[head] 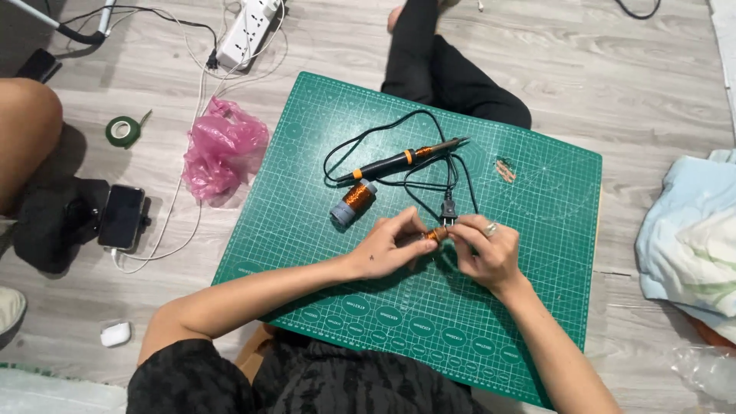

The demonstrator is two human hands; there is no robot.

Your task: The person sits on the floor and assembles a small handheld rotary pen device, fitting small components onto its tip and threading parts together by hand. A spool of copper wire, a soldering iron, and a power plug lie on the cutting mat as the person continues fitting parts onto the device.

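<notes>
Closest to the lens is the person's dark patterned shirt (307,383) at 6 o'clock, with both bare forearms running up from it onto the green cutting mat (537,253). The left hand (387,249) and right hand (487,249) meet near the middle of the mat, and the fingers (410,230) of both are pinched together on a small copper-coloured coil (437,233) held between them. It's tiny and half covered, so I can't really tell what exactly it is wound on. There's a ring on one right finger.

Just past the hands, toward 12 o'clock, a black plug (448,208) sits nearly touching the coil, and its black cord (360,142) loops across the mat. A soldering iron (406,159) with a black and orange handle lies over that cord, tip pointing to 2 o'clock. Right beside its handle end, a spool of copper wire (353,202) lies on its side. A little scrap of copper bits (504,170) sits at about 1 o'clock from the hands.

Off the mat at 10 o'clock: a crumpled pink plastic bag (224,149), a roll of green tape (121,131), and a white power strip (247,31) with cables trailing. A phone (121,216) rests on something black at 9 o'clock, and a white earbud case (115,333) at 8. Another person's leg in black (445,73) is at 12 o'clock, a bare knee (27,130) at 9. Light blue cloth (690,222) is bunched at 3 o'clock. Everything is laid out on a grey wood-look floor (613,69).
</notes>
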